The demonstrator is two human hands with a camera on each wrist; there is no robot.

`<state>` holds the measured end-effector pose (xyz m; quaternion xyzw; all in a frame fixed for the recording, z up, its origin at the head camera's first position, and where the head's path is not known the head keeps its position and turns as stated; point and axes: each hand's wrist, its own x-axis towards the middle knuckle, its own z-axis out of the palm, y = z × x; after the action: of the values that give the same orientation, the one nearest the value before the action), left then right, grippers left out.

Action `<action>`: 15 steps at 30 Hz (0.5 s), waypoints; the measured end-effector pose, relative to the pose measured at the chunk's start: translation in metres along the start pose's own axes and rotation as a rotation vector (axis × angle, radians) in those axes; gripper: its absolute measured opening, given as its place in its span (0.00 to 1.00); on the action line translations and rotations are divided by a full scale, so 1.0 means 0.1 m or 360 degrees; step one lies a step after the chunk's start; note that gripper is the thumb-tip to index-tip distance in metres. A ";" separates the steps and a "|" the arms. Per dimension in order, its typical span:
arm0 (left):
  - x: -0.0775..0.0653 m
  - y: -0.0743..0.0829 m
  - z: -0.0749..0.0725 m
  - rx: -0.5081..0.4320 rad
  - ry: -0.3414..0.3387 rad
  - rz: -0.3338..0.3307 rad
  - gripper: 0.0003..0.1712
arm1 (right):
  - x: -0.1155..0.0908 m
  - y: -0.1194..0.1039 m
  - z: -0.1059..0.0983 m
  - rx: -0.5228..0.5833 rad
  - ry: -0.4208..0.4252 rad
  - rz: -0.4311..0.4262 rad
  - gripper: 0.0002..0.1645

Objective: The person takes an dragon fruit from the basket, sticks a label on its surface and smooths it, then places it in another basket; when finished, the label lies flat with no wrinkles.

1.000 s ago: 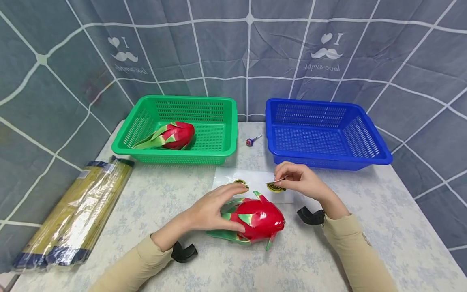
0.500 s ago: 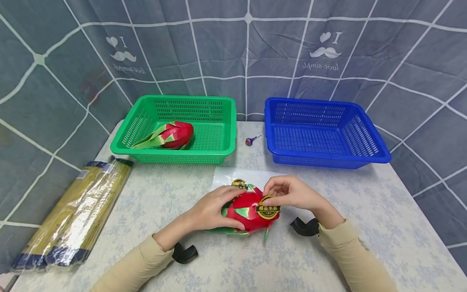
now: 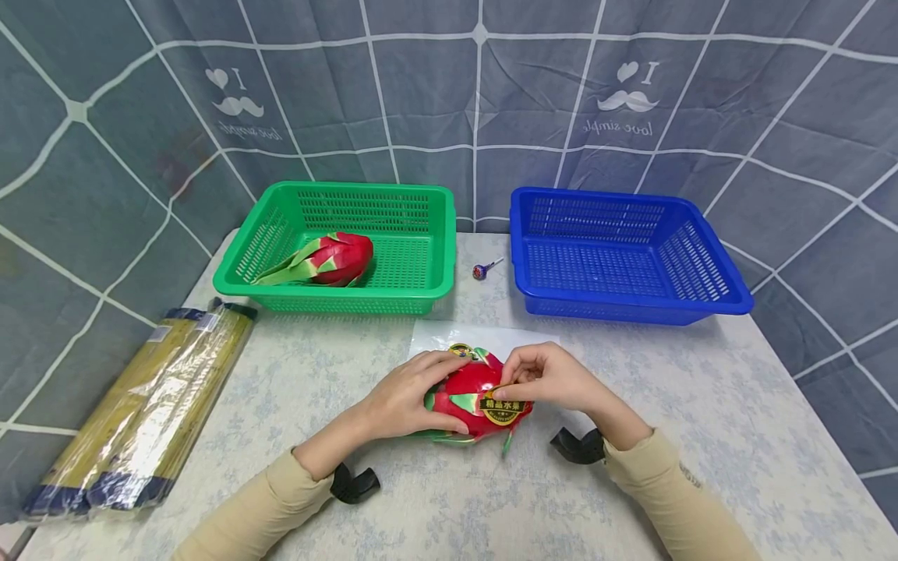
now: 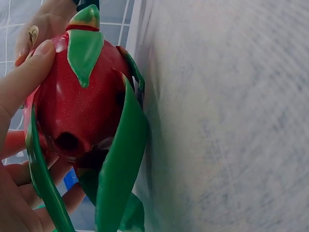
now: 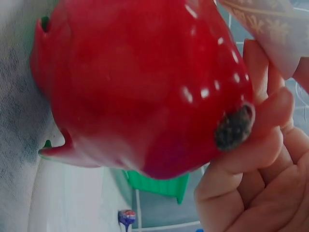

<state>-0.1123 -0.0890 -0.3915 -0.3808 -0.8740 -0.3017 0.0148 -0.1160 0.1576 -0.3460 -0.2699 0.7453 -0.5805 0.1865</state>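
Note:
A shiny red dragon fruit [image 3: 471,379] with green scales lies on the table in the head view. My left hand [image 3: 400,399] grips it from the left, thumb in front and fingers behind. Its leafy end and a dark hole show in the left wrist view. Between thumb and fingertips my right hand [image 3: 550,379] pinches a round black-and-gold sticker [image 3: 503,411] over the fruit's right part. The right wrist view shows this sticker [image 5: 273,24] bent at its edge; how much of it touches the fruit cannot be told. Behind lies a white sheet [image 3: 429,335] bearing another sticker [image 3: 461,350], partly hidden.
A green basket [image 3: 438,292] with a second dragon fruit [image 3: 344,259] stands back left, a blue basket [image 3: 631,306] back right. Between them lies a lollipop [image 3: 480,271]. Plastic-wrapped yellow packs [image 3: 147,413] lie along the left edge.
My right hand has brought the sticker from above the sheet left and nearer, onto the front of the dragon fruit. The fruit has shifted slightly up-left, with the left hand still round it.

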 end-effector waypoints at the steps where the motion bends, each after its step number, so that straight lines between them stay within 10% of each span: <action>1: 0.00 0.00 0.00 0.0000 0.0002 -0.0001 0.49 | 0.00 -0.03 0.01 -0.0013 0.0011 -0.0004 0.06; 15: 0.01 0.01 0.00 -0.0003 0.0014 -0.0010 0.47 | -0.03 0.09 0.10 -0.0644 0.0351 0.0004 0.21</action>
<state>-0.1118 -0.0880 -0.3905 -0.3766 -0.8748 -0.3042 0.0173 -0.1093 0.1538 -0.3578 -0.2359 0.8626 -0.4450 0.0468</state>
